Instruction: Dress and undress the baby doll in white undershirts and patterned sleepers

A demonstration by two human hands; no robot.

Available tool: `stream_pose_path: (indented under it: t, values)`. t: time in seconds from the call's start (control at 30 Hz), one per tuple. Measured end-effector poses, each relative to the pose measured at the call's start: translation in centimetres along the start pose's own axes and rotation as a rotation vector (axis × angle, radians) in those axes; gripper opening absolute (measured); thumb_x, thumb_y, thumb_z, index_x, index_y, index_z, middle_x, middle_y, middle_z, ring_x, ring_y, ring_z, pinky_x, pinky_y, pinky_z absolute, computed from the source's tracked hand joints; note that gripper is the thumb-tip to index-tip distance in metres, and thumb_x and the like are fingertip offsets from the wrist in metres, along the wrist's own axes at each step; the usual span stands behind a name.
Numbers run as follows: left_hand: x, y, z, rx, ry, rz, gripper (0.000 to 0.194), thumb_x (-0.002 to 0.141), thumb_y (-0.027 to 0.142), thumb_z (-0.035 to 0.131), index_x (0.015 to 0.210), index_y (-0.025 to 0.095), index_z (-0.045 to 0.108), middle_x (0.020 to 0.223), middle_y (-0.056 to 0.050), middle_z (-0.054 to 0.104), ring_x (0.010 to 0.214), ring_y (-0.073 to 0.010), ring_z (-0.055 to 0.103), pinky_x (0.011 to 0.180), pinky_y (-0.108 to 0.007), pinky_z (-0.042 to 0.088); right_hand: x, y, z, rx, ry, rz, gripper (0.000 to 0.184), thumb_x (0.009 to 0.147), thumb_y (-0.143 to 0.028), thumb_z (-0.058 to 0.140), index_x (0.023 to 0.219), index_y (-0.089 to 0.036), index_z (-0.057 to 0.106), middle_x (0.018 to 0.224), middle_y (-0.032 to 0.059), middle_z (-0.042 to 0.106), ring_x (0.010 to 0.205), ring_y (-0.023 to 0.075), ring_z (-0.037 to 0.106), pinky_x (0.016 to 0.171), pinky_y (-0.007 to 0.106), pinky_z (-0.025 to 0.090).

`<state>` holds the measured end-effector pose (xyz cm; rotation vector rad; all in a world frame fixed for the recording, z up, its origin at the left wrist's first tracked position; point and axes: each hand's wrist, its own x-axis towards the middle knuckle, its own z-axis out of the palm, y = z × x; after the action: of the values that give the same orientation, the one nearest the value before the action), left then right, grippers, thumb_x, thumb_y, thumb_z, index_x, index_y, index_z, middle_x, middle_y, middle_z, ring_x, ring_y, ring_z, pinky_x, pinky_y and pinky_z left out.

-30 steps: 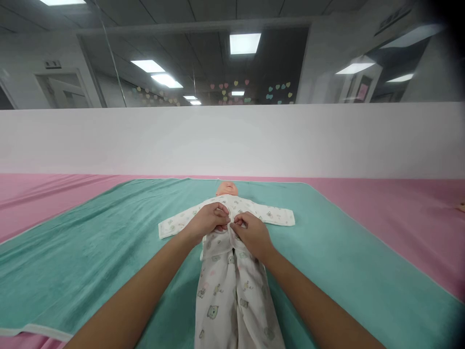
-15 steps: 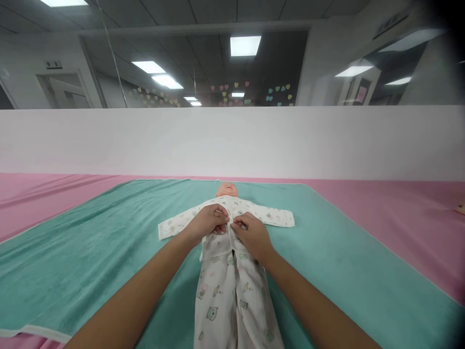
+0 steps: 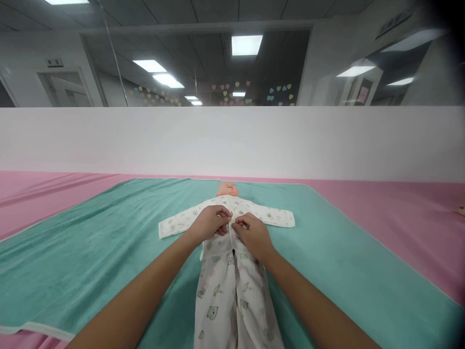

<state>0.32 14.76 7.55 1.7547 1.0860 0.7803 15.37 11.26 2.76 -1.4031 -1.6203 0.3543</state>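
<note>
A baby doll [image 3: 227, 189] lies on its back, head at the far end, dressed in a white printed baby shirt [image 3: 279, 216] with both sleeves spread wide. Below it are white pants [image 3: 214, 305] with small animal prints, legs toward me. My left hand [image 3: 214, 220] pinches one front edge of the shirt at the middle of the chest. Close beside it, my right hand [image 3: 252, 235] pinches the other front edge, thumb and forefinger together. Any fastener between the fingertips is too small to make out.
Under the doll a teal blanket [image 3: 348, 261] with a white border is spread over a pink sheet [image 3: 417, 218]. Behind stands a low white wall [image 3: 232, 140] with a glass window above it. Some small object [image 3: 461, 210] shows at the right edge.
Both hands stay at the shirt front with only slight finger movement; the left fingertips have shifted a little up and to the right. The doll lies as before.
</note>
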Motion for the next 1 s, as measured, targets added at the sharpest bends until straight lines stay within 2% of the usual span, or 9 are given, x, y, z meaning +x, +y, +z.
stream_pose_path:
  t: [0.27,0.43,0.63,0.8,1.0]
  values:
    - [0.5,-1.1,-0.5,-0.075,-0.086,0.012,0.014,0.070,0.026,0.060,0.078,0.014,0.060,0.054,-0.001,0.059,0.049,-0.0103,0.054,0.049,-0.021,0.045,-0.1,0.1,0.1,0.003,0.008,0.000,0.014,0.076,-0.029,0.049,0.072,-0.024,0.061,0.076,-0.0029,0.057,0.067,0.0114,0.049,0.061,0.024,0.034]
    - [0.2,-0.5,-0.2,-0.036,-0.033,-0.026,0.018,0.071,0.024,0.058,0.085,0.013,0.060,0.050,0.001,0.057,0.047,-0.0115,0.054,0.047,-0.021,0.044,-0.1,0.0,0.0,-0.004,0.002,-0.018,0.013,0.076,-0.028,0.049,0.071,-0.024,0.060,0.075,-0.0032,0.056,0.066,0.0110,0.049,0.060,0.024,0.034]
    - [-0.1,-0.1,0.1,0.097,-0.017,-0.013,0.011,0.068,0.025,0.055,0.070,0.016,0.062,0.051,0.000,0.057,0.048,-0.0117,0.053,0.045,-0.020,0.042,-0.1,0.0,0.0,-0.020,0.012,-0.050,0.012,0.075,-0.026,0.048,0.070,-0.023,0.058,0.075,-0.0025,0.055,0.067,0.0118,0.049,0.061,0.025,0.035]
    - [-0.1,-0.1,0.3,0.129,0.011,-0.003,0.012,0.068,0.027,0.053,0.068,0.017,0.060,0.053,0.000,0.058,0.046,-0.0112,0.052,0.043,-0.020,0.039,-0.2,0.1,0.0,-0.019,0.014,-0.055,0.012,0.076,-0.026,0.048,0.071,-0.023,0.058,0.075,-0.0020,0.056,0.067,0.0121,0.050,0.061,0.025,0.035]
    - [-0.4,0.2,0.4,0.158,0.027,0.041,0.010,0.065,0.022,0.050,0.061,0.018,0.057,0.051,0.002,0.055,0.045,-0.0098,0.046,0.041,-0.019,0.034,-0.2,0.0,0.1,-0.015,0.018,-0.056,0.012,0.077,-0.027,0.049,0.070,-0.023,0.058,0.075,-0.0026,0.055,0.066,0.0118,0.049,0.060,0.025,0.034]
